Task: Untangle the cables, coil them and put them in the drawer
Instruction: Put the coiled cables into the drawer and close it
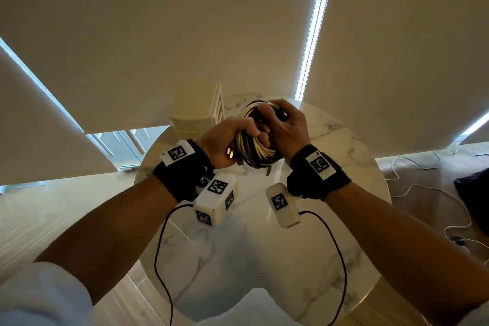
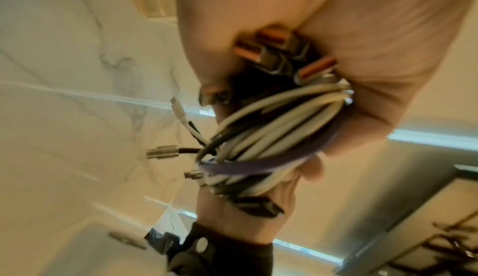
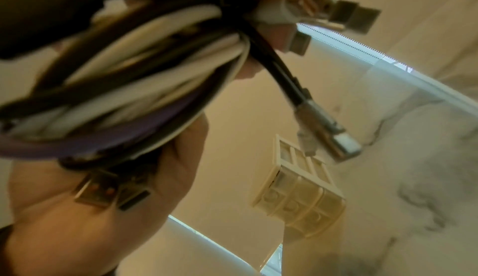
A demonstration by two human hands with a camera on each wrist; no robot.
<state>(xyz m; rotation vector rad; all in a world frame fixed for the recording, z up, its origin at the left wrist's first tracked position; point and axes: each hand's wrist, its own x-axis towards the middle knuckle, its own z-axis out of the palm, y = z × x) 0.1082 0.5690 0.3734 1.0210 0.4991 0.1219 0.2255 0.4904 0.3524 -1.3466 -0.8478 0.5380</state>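
A coiled bundle of white, black and purple cables (image 1: 258, 151) (image 2: 269, 143) (image 3: 124, 88) hangs above the round marble table (image 1: 330, 140), gripped by both hands. My left hand (image 1: 229, 137) curls round its left side, with metal USB plugs (image 1: 229, 153) sticking out under the palm. My right hand (image 1: 287, 124) wraps the top and right side of the coil. Several plug ends (image 3: 333, 135) dangle loose from the bundle. The cream drawer unit (image 1: 197, 108) (image 3: 297, 188) stands at the table's far edge, left of the coil; its drawers look closed.
Beige roller blinds (image 1: 185, 21) hang behind the table. White cords (image 1: 423, 188) trail over the floor at the right near a dark object (image 1: 473, 193). Black leads (image 1: 158, 259) run from the wrist cameras toward me over the marble top.
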